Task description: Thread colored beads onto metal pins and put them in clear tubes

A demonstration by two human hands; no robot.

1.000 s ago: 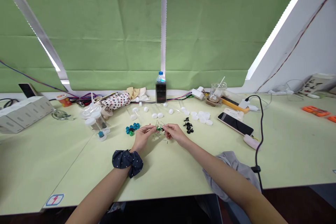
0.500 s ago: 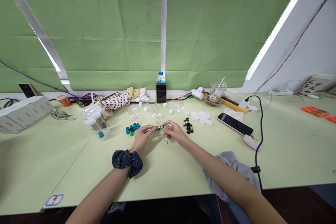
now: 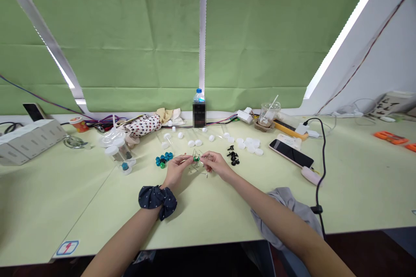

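Note:
My left hand (image 3: 177,168) pinches a small shiny green piece (image 3: 196,159) between thumb and fingertips. My right hand (image 3: 214,163) is closed in a pinch just to the right of it; whatever sits in those fingertips is too small to tell. Thin metal wire-like pieces (image 3: 202,174) lie on the table under and around the fingers. To the left of my left hand is a cluster of shiny blue balls (image 3: 166,156), with a green ball (image 3: 162,165) among them. Several small black pegs with flat heads (image 3: 233,156) lie to the right of my right hand.
White round caps (image 3: 251,143) and clear tubes (image 3: 180,143) are scattered behind my hands. Clear jars (image 3: 113,153) stand at left. A bottle (image 3: 199,112) stands at the back. At right lie a phone (image 3: 290,154), a black cable (image 3: 321,173) and grey cloth (image 3: 286,203).
Both hands stay nearly in place. The fingertips have shifted very slightly around the green piece, and a dark bit seen beside it earlier is less visible.

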